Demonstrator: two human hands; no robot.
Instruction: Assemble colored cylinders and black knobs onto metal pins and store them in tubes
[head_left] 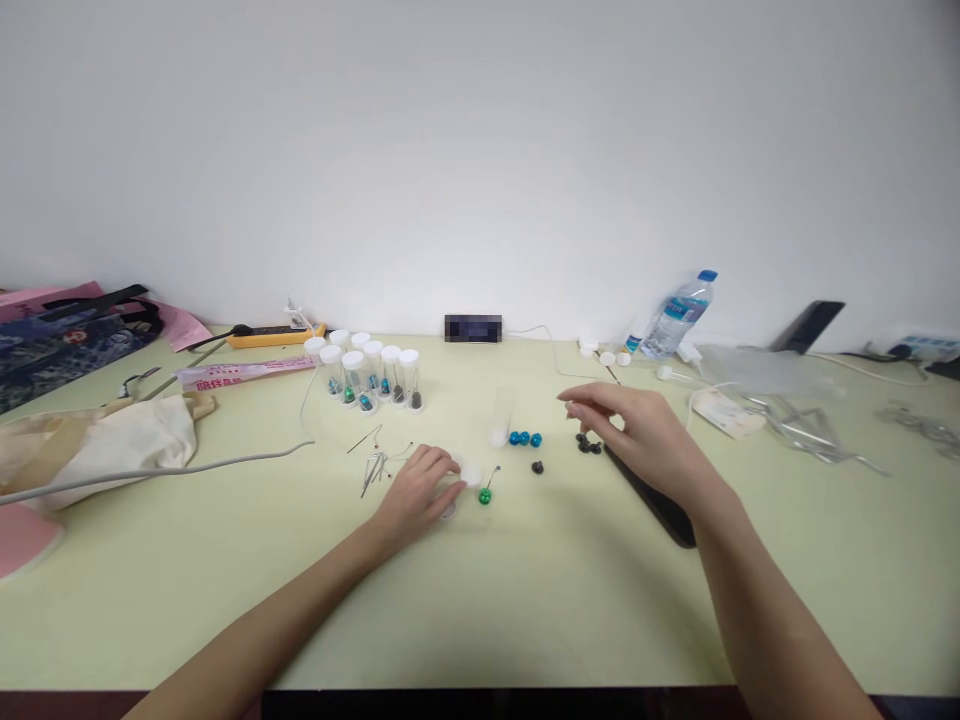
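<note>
My left hand [420, 490] rests low over the table with its fingers curled, and its thumb and fingertips meet the edge of a white cap [471, 474]. Under the thumb part of a small clear round piece [448, 511] shows. Just right of the cap lies a green ball on a thin metal stem [485, 495]. My right hand [630, 430] hovers with fingers apart and nothing visible in them, above several small black pieces [589, 444]. Between the hands are blue balls [525, 439], a clear tube [499, 432] and a single black piece [538, 467].
Several white-capped tubes [367, 375] stand at back left. Bent metal rods [373, 470] lie left of my left hand. A long black object [660, 505] lies beneath my right forearm. A water bottle [679, 315] leans by the wall. A grey cable [187, 468] crosses the left side.
</note>
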